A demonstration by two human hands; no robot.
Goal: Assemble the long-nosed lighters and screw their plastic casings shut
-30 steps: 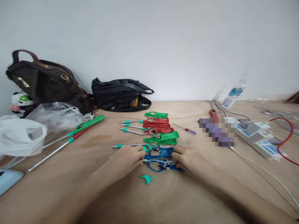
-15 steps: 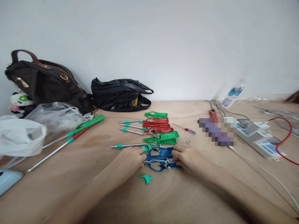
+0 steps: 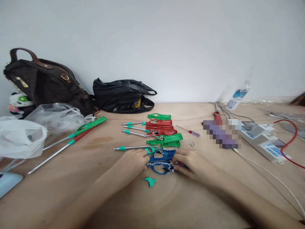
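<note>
Between my hands lies an opened blue gas lighter, its upper casing half (image 3: 170, 154) beside the lower casing half (image 3: 158, 172), which holds white wires (image 3: 160, 164) and metal parts. My left hand (image 3: 135, 158) is closed on the lower half's left end, fingertips hidden behind the knuckles. With curled fingers my right hand (image 3: 189, 160) grips the right end of the same lighter, covering part of its inside. A curved turquoise plastic piece (image 3: 150, 182) lies in front. Just behind, a metal lighter tube (image 3: 133, 148) with turquoise fittings rests on the table.
Opened red lighters (image 3: 162, 128) and green casings (image 3: 168, 138) are lined up behind. A screwdriver (image 3: 194, 133) and small screws (image 3: 192, 144) lie to the right, before a power strip (image 3: 264, 141). Leftward are long lighters (image 3: 88, 127), plastic bags (image 3: 23, 136) and a backpack (image 3: 52, 82).
My right hand has shifted slightly left over the blue lighter's right end, its fingers now closer to the wires. My left hand stays nearly in place.
</note>
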